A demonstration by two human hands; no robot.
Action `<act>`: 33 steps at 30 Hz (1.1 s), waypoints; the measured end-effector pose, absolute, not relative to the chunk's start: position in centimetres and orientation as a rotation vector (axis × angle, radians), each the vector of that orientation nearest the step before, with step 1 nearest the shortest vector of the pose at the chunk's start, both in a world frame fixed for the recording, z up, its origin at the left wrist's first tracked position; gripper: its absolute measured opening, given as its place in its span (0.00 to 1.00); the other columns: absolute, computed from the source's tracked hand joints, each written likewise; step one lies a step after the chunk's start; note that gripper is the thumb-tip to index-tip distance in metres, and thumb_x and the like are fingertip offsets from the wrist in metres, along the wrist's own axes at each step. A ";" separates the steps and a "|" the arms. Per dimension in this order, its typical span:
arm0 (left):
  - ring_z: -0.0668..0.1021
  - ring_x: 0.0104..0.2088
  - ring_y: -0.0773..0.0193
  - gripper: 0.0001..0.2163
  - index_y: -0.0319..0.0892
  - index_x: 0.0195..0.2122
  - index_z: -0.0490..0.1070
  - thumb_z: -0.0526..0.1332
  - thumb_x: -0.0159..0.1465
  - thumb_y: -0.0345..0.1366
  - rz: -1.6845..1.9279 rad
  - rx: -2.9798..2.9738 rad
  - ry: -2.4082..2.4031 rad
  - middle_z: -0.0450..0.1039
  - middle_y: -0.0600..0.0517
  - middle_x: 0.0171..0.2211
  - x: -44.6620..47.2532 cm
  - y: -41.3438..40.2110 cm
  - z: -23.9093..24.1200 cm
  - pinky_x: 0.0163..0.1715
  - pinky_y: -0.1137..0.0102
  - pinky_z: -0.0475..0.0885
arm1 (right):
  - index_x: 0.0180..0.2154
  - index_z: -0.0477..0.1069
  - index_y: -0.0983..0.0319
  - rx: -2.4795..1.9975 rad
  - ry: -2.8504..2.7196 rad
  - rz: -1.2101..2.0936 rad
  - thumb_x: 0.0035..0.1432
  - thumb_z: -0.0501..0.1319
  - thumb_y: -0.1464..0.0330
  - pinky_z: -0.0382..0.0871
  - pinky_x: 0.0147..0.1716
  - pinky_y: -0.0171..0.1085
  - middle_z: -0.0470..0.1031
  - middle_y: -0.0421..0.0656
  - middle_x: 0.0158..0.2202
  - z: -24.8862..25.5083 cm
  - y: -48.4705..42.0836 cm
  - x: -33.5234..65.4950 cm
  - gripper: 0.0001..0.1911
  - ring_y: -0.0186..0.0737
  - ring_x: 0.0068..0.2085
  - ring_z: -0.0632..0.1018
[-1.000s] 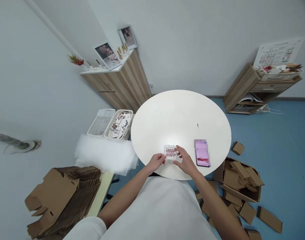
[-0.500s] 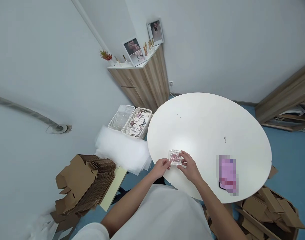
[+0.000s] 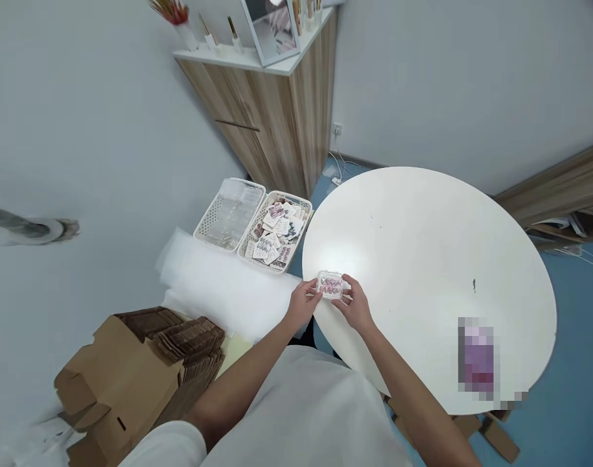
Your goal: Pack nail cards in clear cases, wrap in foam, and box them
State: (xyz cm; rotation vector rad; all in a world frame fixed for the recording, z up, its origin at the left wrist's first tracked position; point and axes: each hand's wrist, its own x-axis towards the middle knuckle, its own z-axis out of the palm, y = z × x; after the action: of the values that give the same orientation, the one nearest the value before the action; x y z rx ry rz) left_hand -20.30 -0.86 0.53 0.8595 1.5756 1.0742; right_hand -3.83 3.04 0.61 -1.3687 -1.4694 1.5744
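White round table point(image 3: 422, 246) fills the view. At its near left edge the left hand point(image 3: 303, 303) and right hand point(image 3: 354, 308) each pinch one end of a small clear case point(image 3: 330, 286) of pink nails. So close to the rim, it might drop off if either grip slackens. Beyond the edge lie foam sheets point(image 3: 223, 285), then two baskets: one point(image 3: 275, 231) heaped with nail cards, the other point(image 3: 231, 213) holding clear cases.
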 end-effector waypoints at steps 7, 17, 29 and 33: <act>0.71 0.35 0.65 0.19 0.43 0.50 0.64 0.58 0.56 0.34 0.879 1.024 1.730 0.64 0.48 0.39 -24.2 3.3 -2.6 0.36 0.68 0.70 | 0.51 0.56 0.58 -1.613 -1.292 1.477 0.41 0.64 0.64 0.68 0.43 0.44 0.61 0.47 0.46 -2.1 5.5 -9.5 0.33 0.43 0.45 0.69; 0.67 0.48 0.56 0.23 0.39 0.55 0.56 0.53 0.58 0.35 0.554 1.235 1.824 0.61 0.43 0.47 -25.4 6.6 -3.4 0.46 0.64 0.64 | 0.53 0.55 0.59 -1.777 -1.324 1.381 0.43 0.60 0.66 0.66 0.42 0.43 0.62 0.47 0.49 -3.8 7.3 -11.8 0.33 0.42 0.44 0.68; 0.66 0.49 0.57 0.25 0.39 0.57 0.53 0.53 0.57 0.33 0.634 1.230 1.755 0.60 0.43 0.50 -25.3 6.1 -3.3 0.49 0.63 0.62 | 0.54 0.52 0.59 -1.791 -1.350 1.336 0.44 0.60 0.66 0.64 0.45 0.43 0.58 0.48 0.52 -3.8 6.6 -12.4 0.35 0.44 0.49 0.65; 0.65 0.51 0.56 0.26 0.39 0.57 0.50 0.53 0.57 0.33 0.646 1.205 1.743 0.58 0.42 0.52 -25.1 6.2 -3.1 0.51 0.61 0.61 | 0.56 0.50 0.59 -1.799 -1.335 1.388 0.42 0.61 0.65 0.64 0.46 0.42 0.56 0.48 0.54 -3.6 6.9 -12.2 0.38 0.45 0.51 0.63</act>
State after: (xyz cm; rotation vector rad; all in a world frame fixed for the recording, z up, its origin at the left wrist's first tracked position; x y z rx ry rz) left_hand -25.07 6.20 -3.14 1.2045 1.7426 0.6460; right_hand -12.20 6.88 -3.57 -1.7991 -1.3347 1.3884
